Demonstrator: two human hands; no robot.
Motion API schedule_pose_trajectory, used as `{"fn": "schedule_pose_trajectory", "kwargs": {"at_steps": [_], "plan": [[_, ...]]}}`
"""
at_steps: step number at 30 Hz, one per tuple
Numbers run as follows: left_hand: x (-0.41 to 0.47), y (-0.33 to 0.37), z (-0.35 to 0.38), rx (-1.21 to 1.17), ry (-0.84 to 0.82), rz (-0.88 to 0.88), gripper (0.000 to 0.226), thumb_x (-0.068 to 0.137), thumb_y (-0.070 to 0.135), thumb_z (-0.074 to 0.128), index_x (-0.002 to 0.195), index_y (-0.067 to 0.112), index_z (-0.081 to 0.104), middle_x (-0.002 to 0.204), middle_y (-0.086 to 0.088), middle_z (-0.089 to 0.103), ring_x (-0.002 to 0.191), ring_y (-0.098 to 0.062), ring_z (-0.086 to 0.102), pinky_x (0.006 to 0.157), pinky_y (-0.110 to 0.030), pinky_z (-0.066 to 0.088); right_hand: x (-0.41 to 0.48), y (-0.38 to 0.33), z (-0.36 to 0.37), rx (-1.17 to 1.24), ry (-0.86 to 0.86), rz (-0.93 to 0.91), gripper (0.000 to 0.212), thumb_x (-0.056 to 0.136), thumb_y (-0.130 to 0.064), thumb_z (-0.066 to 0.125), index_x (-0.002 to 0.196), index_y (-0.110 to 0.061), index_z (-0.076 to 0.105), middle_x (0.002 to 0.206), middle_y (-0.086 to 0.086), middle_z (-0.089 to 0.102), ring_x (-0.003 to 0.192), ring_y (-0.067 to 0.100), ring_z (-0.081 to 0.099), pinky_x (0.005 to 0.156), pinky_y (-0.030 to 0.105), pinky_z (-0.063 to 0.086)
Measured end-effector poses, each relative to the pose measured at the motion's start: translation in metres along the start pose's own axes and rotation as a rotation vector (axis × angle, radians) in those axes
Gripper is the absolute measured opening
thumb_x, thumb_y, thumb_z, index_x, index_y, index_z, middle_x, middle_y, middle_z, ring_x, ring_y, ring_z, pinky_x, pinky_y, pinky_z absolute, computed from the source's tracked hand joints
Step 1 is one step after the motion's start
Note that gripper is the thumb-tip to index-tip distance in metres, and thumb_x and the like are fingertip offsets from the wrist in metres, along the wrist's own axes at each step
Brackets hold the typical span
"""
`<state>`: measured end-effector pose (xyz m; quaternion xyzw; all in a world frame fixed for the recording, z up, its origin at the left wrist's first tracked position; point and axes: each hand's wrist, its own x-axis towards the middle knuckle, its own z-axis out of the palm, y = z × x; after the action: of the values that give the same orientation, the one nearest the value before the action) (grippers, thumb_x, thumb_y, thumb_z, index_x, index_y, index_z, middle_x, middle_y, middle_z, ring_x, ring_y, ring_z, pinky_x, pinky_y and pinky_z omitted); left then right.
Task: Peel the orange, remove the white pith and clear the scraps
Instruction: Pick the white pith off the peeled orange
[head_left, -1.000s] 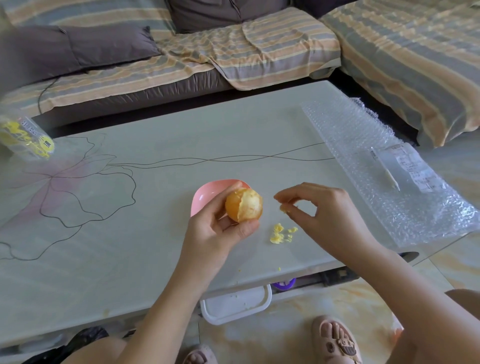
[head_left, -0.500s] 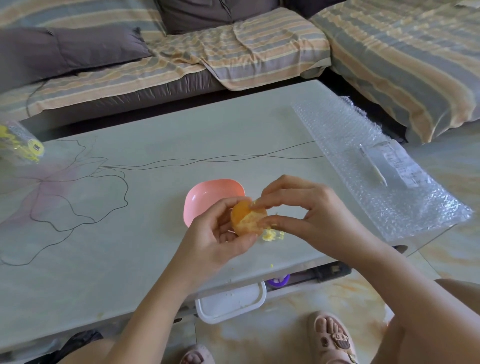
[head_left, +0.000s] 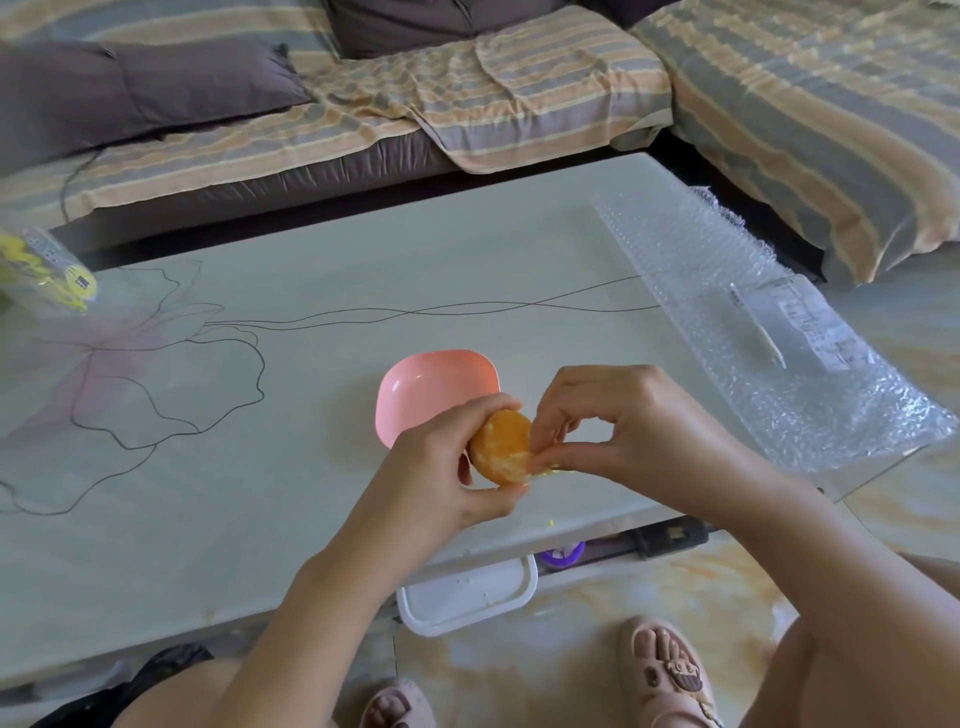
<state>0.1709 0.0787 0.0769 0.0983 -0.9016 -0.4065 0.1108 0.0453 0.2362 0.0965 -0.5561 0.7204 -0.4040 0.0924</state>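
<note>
Held above the table (head_left: 291, 519) just in front of the pink dish (head_left: 431, 382), the orange (head_left: 503, 446) sits in the closed grip of the left hand (head_left: 439, 470), while the right hand (head_left: 623, 428) pinches its right side.

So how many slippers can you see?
2. One pink slipper is on the floor at the lower right. The other slipper peeks in at the bottom edge, partly cut off by the frame.

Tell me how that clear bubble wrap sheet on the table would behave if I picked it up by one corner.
Probably floppy: the clear bubble wrap sheet lies crinkled and its near corner overhangs the pale table edge. Likely very light, so a push might just bunch it.
</note>
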Motion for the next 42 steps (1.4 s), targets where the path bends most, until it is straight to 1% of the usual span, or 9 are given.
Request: {"fn": "schedule_pose_trajectory", "kwargs": {"at_steps": [3,8,18,21,26,32,34,37,42], "plan": [[0.001,-0.002,0.002,0.135,0.032,0.076,0.054,0.07,0.024,0.081,0.117,0.036,0.057,0.085,0.028,0.054,0.07,0.0,0.047,0.065,-0.007,0.039,0.0,0.0,0.001,-0.053,-0.033,-0.007,0.007,0.077,-0.017,0.077,0.078,-0.018,0.07,0.077,-0.007,0.062,0.07,0.007,0.059,0.069,0.022,0.048],[0.002,-0.001,0.0,0.264,0.07,0.173,0.056,0.07,0.021,0.081,0.12,0.028,0.057,0.089,0.032,0.046,0.079,0.02,0.045,0.068,0.0,0.034,0.002,-0.001,-0.002,-0.097,-0.039,-0.042,0.007,0.08,-0.022,0.075,0.081,-0.018,0.069,0.078,-0.008,0.062,0.071,0.004,0.059,0.068,0.018,0.048],[0.002,-0.001,-0.001,0.303,0.098,0.201,0.058,0.068,0.02,0.082,0.12,0.025,0.058,0.086,0.03,0.043,0.078,0.022,0.043,0.068,0.001,0.033,0.0,-0.004,-0.003,-0.128,-0.03,-0.059,0.006,0.078,-0.011,0.072,0.08,-0.016,0.068,0.076,-0.008,0.062,0.069,0.004,0.058,0.067,0.013,0.045],[0.002,0.0,-0.001,0.25,0.105,0.164,0.055,0.068,0.02,0.082,0.118,0.026,0.059,0.083,0.033,0.045,0.075,0.016,0.046,0.066,-0.001,0.034,0.001,-0.006,-0.002,-0.154,-0.022,-0.066,0.008,0.076,-0.01,0.07,0.078,-0.016,0.066,0.076,-0.009,0.06,0.068,0.005,0.056,0.064,0.015,0.045],[0.001,0.003,-0.001,0.136,0.103,0.102,0.048,0.07,0.02,0.081,0.113,0.029,0.061,0.078,0.022,0.051,0.066,-0.004,0.044,0.063,-0.01,0.039,0.001,-0.007,-0.001,-0.187,0.01,-0.087,0.013,0.073,-0.006,0.07,0.077,-0.017,0.065,0.074,-0.007,0.058,0.067,0.005,0.054,0.063,0.015,0.044],[0.0,0.014,-0.001,-0.066,0.104,0.04,0.043,0.067,0.009,0.082,0.097,0.032,0.063,0.072,0.023,0.055,0.061,0.0,0.048,0.06,-0.004,0.038,0.0,-0.006,-0.001,-0.182,0.018,-0.107,0.011,0.07,-0.007,0.068,0.076,-0.015,0.064,0.073,-0.006,0.058,0.065,0.006,0.054,0.062,0.017,0.044],[0.001,0.016,-0.006,-0.092,0.156,0.027,0.051,0.064,0.012,0.085,0.095,0.043,0.058,0.079,0.018,0.059,0.06,-0.003,0.051,0.06,-0.006,0.042,-0.002,-0.006,0.004,-0.187,0.015,-0.132,0.008,0.072,-0.007,0.067,0.075,-0.013,0.064,0.072,-0.005,0.058,0.064,0.006,0.053,0.062,0.019,0.045],[0.001,0.016,-0.01,-0.124,0.175,0.023,0.051,0.063,0.019,0.086,0.098,0.045,0.059,0.086,0.013,0.06,0.062,-0.007,0.052,0.063,-0.008,0.045,-0.002,-0.008,0.002,-0.093,0.074,-0.109,0.005,0.074,-0.01,0.067,0.075,-0.013,0.063,0.072,-0.006,0.058,0.066,0.006,0.055,0.064,0.016,0.045],[0.003,0.014,-0.007,-0.142,0.195,-0.005,0.051,0.066,0.022,0.085,0.099,0.049,0.058,0.092,0.023,0.06,0.065,-0.004,0.053,0.063,-0.008,0.044,0.0,-0.01,-0.009,0.028,0.256,-0.091,0.024,0.074,-0.012,0.076,0.07,-0.022,0.055,0.079,-0.006,0.06,0.068,0.008,0.055,0.065,0.017,0.044]]}}
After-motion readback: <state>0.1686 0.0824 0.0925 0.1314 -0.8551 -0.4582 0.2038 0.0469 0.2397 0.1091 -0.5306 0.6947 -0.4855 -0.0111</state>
